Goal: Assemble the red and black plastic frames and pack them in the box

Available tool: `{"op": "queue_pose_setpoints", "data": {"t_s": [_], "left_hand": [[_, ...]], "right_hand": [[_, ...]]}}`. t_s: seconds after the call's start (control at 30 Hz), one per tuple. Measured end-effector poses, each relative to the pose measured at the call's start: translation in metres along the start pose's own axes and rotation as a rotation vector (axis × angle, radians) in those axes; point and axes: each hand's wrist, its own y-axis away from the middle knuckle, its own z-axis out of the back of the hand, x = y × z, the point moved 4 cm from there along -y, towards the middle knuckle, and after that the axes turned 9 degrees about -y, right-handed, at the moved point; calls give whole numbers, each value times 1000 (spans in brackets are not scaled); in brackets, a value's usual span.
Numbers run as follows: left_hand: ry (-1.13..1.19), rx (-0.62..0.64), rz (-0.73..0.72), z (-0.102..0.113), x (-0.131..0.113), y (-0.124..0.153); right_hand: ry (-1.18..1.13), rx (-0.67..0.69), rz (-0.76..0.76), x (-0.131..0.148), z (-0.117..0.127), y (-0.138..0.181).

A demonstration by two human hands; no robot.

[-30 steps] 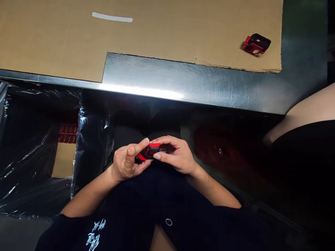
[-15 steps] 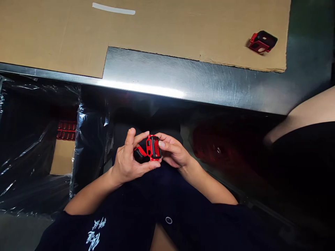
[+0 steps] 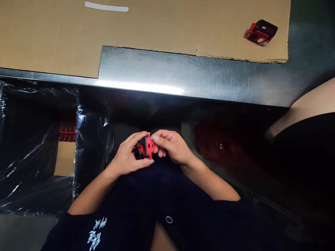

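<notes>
Low over my lap, below the table edge, both hands meet on a small red and black plastic part (image 3: 145, 149). My left hand (image 3: 128, 157) wraps it from the left, thumb under it and fingers curled over the top. My right hand (image 3: 171, 146) pinches its right side with the fingertips. A second red and black part (image 3: 260, 30) of the same kind lies alone on the cardboard sheet (image 3: 146, 28) at the far right of the table.
A steel table (image 3: 183, 76) runs across the top, half covered by cardboard with a strip of white tape (image 3: 106, 7). Left of my knees stands a black-plastic-lined box (image 3: 34, 146) with rows of red parts (image 3: 67, 131). Another person's leg (image 3: 306, 111) is at right.
The part has been turned between my fingers: its open frame faced up half a second ago, now a narrow red edge shows. My left index finger has come down onto it.
</notes>
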Motion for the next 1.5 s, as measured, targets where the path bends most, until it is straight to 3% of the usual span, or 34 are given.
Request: {"op": "queue_pose_setpoints", "data": {"t_s": [0.1,0.23,0.4,0.53,0.63,0.73,1.07,1.37,1.5], "left_hand": [[191,-75,-41,0,9,4],[172,-158,-94,-1,13,10],[20,-209,-169,-2,11,12],[-249,-293,-371,1,4,11],[-357,-337,-445,4,-1,9],[-352,-334,-465,5,-6,7],[-313,-330,-427,7,-8,8],[-379,-321,-457,9,-8,10],[-368,-327,-433,10,-9,10]], "right_hand": [[87,-45,85,10,4,3],[194,55,53,10,-5,6],[299,30,59,6,-14,8],[466,-25,163,10,-17,11],[613,-19,256,17,-19,15],[693,46,293,23,-21,19],[666,189,216,30,-20,20],[723,121,177,28,-21,17],[739,200,201,34,-24,20]]}}
